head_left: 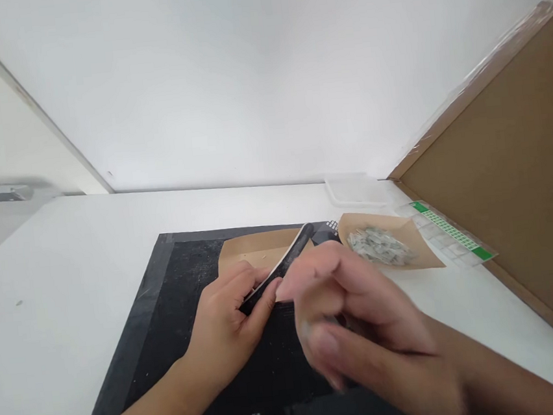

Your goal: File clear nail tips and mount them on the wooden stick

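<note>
Your left hand (228, 310) clamped the curved black nail file (291, 256) between thumb and fingers over brown paper (246, 251), presumably laid to catch debris. Your right hand (379, 312) curled inward, blurred; its grip could not be determined.

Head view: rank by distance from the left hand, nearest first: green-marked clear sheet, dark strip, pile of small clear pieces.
1. Dark strip: held in the left hand.
2. Pile of small clear pieces: to the right, on brown paper.
3. Green-marked clear sheet: farther right.
</note>
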Tool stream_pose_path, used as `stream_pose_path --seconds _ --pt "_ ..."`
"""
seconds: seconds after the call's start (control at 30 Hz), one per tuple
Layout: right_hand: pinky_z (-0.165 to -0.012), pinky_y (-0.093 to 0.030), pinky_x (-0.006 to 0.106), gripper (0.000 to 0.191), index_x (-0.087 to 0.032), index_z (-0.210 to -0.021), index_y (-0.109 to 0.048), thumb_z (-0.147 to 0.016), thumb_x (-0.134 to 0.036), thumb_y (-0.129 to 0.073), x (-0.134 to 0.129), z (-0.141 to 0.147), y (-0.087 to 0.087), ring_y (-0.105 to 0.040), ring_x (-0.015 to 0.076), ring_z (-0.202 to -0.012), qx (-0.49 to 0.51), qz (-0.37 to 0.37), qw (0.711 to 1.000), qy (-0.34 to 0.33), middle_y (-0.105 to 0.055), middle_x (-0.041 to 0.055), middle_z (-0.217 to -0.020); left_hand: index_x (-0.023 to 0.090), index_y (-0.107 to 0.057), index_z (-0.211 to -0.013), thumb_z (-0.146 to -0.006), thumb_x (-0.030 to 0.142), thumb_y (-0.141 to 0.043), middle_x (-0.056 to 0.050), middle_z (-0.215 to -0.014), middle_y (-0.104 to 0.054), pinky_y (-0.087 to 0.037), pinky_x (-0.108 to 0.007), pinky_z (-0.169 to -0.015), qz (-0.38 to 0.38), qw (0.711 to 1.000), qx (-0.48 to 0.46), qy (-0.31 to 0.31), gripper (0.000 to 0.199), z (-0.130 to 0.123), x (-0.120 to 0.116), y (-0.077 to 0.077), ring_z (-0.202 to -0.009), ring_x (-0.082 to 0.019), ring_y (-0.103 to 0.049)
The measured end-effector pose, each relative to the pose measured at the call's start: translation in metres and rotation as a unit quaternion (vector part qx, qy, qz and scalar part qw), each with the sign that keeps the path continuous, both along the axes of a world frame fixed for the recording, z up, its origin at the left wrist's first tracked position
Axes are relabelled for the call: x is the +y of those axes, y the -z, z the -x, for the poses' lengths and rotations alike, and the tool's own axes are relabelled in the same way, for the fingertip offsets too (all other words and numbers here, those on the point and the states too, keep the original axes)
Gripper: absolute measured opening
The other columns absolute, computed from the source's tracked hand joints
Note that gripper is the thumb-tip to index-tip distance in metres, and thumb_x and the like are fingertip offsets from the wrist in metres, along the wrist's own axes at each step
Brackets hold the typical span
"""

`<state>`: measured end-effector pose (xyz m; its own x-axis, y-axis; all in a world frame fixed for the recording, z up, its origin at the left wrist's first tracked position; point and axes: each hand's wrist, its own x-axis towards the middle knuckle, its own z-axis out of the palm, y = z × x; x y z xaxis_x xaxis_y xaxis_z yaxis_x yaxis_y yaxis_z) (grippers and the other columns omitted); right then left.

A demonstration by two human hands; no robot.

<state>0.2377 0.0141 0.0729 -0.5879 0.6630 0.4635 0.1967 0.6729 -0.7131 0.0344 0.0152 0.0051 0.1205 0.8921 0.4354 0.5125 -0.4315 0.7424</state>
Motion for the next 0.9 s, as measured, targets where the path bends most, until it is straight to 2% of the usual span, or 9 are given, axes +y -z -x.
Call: stream_pose_path --seconds 0.03,0.1,0.2,0.3,0.43,0.57,0.67,0.77,0.9 --pt "-0.061 -0.055 0.029 0.028 -0.027 -0.134 -0.050 -0.107 -0.026 -0.050 0.009 -0.001 0.007 -0.067 0.0152 -0.065 -0.033 0.018 0.999 -0.030 -0.065 -0.0046 -0.071 0.023 -0.074 -0.087 -0.100 0.027 -0.063 0.003 -0.071 -0.064 -0.048 -0.025 -0.061 0.003 1.000 0.003 0.005 0.017 0.000 0.000 -0.001 -0.064 -0.013 -0.061" --pt "-0.063 -0.053 0.028 0.020 -0.026 -0.124 -0.049 -0.106 -0.018 -0.049 0.022 -0.005 0.026 -0.067 0.0134 -0.067 -0.057 -0.009 0.998 0.030 -0.068 -0.0042 -0.079 0.023 -0.075 -0.092 -0.101 0.026 -0.063 0.003 -0.074 -0.066 -0.048 -0.024 -0.063 0.013 1.000 0.002 0.011 0.015 0.001 0.001 -0.002 -0.067 -0.013 -0.063" --pt "-0.064 -0.051 0.028 0.010 -0.024 -0.115 -0.053 -0.106 -0.019 -0.052 0.030 -0.011 0.053 -0.068 0.0138 -0.067 -0.070 -0.058 0.990 0.110 -0.069 -0.0033 -0.080 0.025 -0.076 -0.098 -0.102 0.027 -0.063 0.002 -0.080 -0.069 -0.048 -0.023 -0.065 0.041 0.999 -0.011 0.011 0.014 0.001 0.001 -0.003 -0.068 -0.012 -0.064" --pt "-0.067 -0.051 0.028 0.004 -0.024 -0.108 -0.057 -0.106 -0.021 -0.056 0.033 -0.012 0.070 -0.068 0.0135 -0.068 -0.064 -0.083 0.983 0.149 -0.069 -0.0031 -0.081 0.026 -0.077 -0.102 -0.103 0.029 -0.062 0.004 -0.078 -0.069 -0.048 -0.023 -0.066 0.054 0.998 -0.018 0.018 0.015 0.000 0.001 -0.004 -0.066 -0.011 -0.063" --pt "-0.066 -0.048 0.026 0.006 -0.024 -0.101 -0.059 -0.105 -0.021 -0.059 0.036 -0.007 0.075 -0.065 0.0121 -0.066 -0.028 -0.102 0.978 0.181 -0.069 -0.0047 -0.078 0.027 -0.076 -0.105 -0.104 0.028 -0.060 0.005 -0.072 -0.066 -0.047 -0.022 -0.066 0.065 0.997 -0.012 0.034 0.016 0.001 -0.001 -0.006 -0.064 -0.010 -0.062" --pt "-0.065 -0.047 0.025 0.006 -0.024 -0.103 -0.058 -0.105 -0.019 -0.058 0.037 -0.005 0.075 -0.063 0.0114 -0.066 0.009 -0.119 0.976 0.184 -0.068 -0.0051 -0.075 0.025 -0.075 -0.097 -0.104 0.028 -0.060 0.005 -0.066 -0.063 -0.046 -0.022 -0.065 0.066 0.997 -0.007 0.034 0.017 0.001 -0.002 -0.008 -0.063 -0.011 -0.061" --pt "-0.064 -0.046 0.025 0.008 -0.024 -0.104 -0.058 -0.104 -0.017 -0.059 0.037 -0.006 0.077 -0.064 0.0117 -0.066 0.004 -0.143 0.973 0.179 -0.068 -0.0049 -0.074 0.024 -0.075 -0.096 -0.104 0.027 -0.061 0.004 -0.068 -0.063 -0.046 -0.022 -0.065 0.062 0.997 -0.011 0.034 0.017 0.000 -0.001 -0.006 -0.064 -0.011 -0.062" --pt "-0.066 -0.045 0.027 0.007 -0.023 -0.103 -0.059 -0.104 -0.016 -0.059 0.037 -0.004 0.079 -0.067 0.0135 -0.069 -0.012 -0.197 0.957 0.211 -0.069 -0.0039 -0.073 0.024 -0.076 -0.099 -0.104 0.025 -0.061 0.003 -0.073 -0.066 -0.047 -0.022 -0.066 0.059 0.997 -0.015 0.048 0.016 -0.002 -0.001 -0.004 -0.068 -0.011 -0.063" --pt "-0.067 -0.043 0.029 0.011 -0.022 -0.097 -0.058 -0.103 -0.013 -0.059 0.038 0.002 0.080 -0.068 0.0151 -0.069 -0.037 -0.246 0.940 0.232 -0.069 -0.0027 -0.071 0.022 -0.075 -0.089 -0.104 0.021 -0.059 0.002 -0.077 -0.067 -0.047 -0.021 -0.066 0.026 0.998 -0.028 0.050 0.022 -0.003 -0.002 -0.003 -0.070 -0.011 -0.063"
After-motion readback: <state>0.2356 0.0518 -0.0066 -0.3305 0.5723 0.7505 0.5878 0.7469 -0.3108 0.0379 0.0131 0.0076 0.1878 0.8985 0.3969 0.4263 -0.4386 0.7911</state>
